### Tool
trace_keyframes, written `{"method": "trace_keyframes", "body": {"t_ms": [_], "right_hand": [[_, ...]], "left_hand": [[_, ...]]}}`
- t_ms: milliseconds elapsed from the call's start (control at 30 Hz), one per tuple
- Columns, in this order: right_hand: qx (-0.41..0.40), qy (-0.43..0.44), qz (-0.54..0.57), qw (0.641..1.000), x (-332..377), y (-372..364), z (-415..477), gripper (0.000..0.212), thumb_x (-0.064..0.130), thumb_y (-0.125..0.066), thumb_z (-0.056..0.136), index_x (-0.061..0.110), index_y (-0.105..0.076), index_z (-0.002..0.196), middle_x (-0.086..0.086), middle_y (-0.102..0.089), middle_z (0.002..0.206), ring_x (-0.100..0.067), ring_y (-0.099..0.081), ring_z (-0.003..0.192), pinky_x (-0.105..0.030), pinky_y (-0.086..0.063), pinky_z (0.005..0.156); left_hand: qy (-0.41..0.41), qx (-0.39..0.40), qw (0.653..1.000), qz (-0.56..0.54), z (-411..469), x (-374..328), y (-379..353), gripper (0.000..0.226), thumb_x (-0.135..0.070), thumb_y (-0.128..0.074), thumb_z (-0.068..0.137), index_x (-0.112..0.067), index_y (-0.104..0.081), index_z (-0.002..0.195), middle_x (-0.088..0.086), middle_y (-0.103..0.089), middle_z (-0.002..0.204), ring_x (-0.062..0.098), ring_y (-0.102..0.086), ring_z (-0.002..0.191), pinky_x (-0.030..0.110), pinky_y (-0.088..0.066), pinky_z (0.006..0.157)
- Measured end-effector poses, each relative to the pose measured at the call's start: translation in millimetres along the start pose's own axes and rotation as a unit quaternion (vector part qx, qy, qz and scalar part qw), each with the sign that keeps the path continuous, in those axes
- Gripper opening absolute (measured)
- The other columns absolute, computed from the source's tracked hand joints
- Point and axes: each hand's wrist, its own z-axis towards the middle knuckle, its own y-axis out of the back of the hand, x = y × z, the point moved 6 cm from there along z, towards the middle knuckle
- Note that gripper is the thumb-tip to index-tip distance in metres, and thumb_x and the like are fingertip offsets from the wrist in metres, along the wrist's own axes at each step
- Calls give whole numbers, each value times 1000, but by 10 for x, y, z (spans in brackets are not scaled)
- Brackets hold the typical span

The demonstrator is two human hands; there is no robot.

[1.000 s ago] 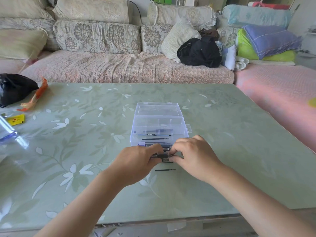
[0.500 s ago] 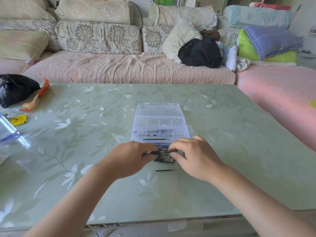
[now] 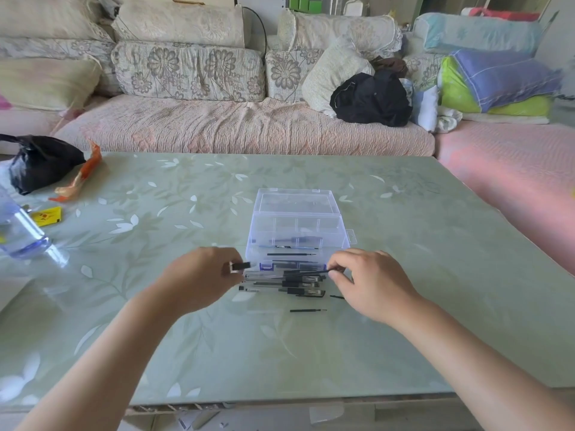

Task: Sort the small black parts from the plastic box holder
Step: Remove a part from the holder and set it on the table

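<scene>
Toward the front edge of the pale green glass-topped desk (image 3: 186, 353), just before the clear plastic compartment box (image 3: 298, 216), lies a heap of small black pen parts (image 3: 298, 286). The left hand (image 3: 199, 281) hovers at the heap's left end, its grip pinching a short black cap (image 3: 239, 265) between thumb and forefinger. The right hand (image 3: 373, 281) sits at the right end, its grip pinching a thin black rod (image 3: 311, 271) by its end. Both hands are palm down, with the forearms coming in from the front corners. Each piece should probably be lifted clear of the heap before it is carried, so neighbours are not dragged along, and like kept with like in one compartment.
</scene>
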Motion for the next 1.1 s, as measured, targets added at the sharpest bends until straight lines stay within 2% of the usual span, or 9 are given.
{"method": "trace_keyframes", "body": {"t_ms": [100,233,367,533,600,700,800,933,1100], "right_hand": [[9,22,12,1000,116,-45,-23,11,34,-52,94,32,-63,92,15,-65,89,0,-42,61,-30,-39,81],[-12,44,29,999,244,-56,-38,8,32,-57,92,32,-64,91,17,-64,81,-5,-41,62,-28,-39,76],[-38,56,39,997,279,-53,-39,4,30,-62,89,31,-65,88,23,-52,69,2,-45,65,-27,-37,70],[-17,47,33,998,251,-61,-28,9,37,-67,88,34,-72,94,20,-71,86,-3,-51,70,-25,-36,73],[2,34,28,999,211,-31,-15,11,39,-67,87,34,-73,94,19,-71,86,-4,-52,70,-25,-34,74],[15,8,12,1000,76,50,15,12,41,-64,89,35,-73,94,17,-69,88,-3,-45,69,-23,-30,70],[49,-37,-13,998,-123,64,12,16,40,-57,92,33,-72,92,12,-64,94,-9,-53,76,-23,-39,66],[100,-57,-47,992,-254,-62,-46,18,33,-54,92,23,-69,93,7,-64,96,-16,-58,87,-32,-49,75],[82,-77,-15,993,-247,-43,-66,14,33,-61,89,35,-69,101,18,-69,93,-7,-57,86,-25,-39,68]], "left_hand": [[-77,-79,994,-21,-56,-261,8,16,-42,-62,88,-43,-60,104,-20,-57,101,7,-55,76,16,-34,57],[-145,-80,986,-29,-116,-525,-168,20,-48,-61,88,-45,-63,108,-23,-60,107,3,-60,87,19,-41,65],[-135,-69,988,-32,-81,-569,-235,16,-43,-57,93,-40,-65,107,-18,-65,101,5,-59,92,22,-43,69],[-117,-43,992,-21,-53,-539,-265,16,-43,-55,94,-38,-66,105,-16,-65,99,7,-54,84,23,-42,67],[-106,-32,994,-15,-36,-499,-268,15,-42,-55,94,-37,-67,104,-15,-64,98,7,-50,80,22,-39,64],[-85,-11,996,-9,-16,-420,-271,15,-41,-54,95,-36,-67,100,-14,-62,97,9,-53,83,25,-46,70],[-85,14,996,5,-26,-413,-315,16,-40,-54,94,-34,-67,100,-12,-60,99,12,-56,86,31,-50,76],[-108,71,991,16,-74,-485,-412,18,-37,-58,92,-37,-66,108,-15,-62,104,9,-56,94,28,-48,80],[-96,69,993,-1,-85,-516,-405,19,-38,-62,89,-41,-62,108,-18,-64,104,7,-53,86,21,-44,74]]}}
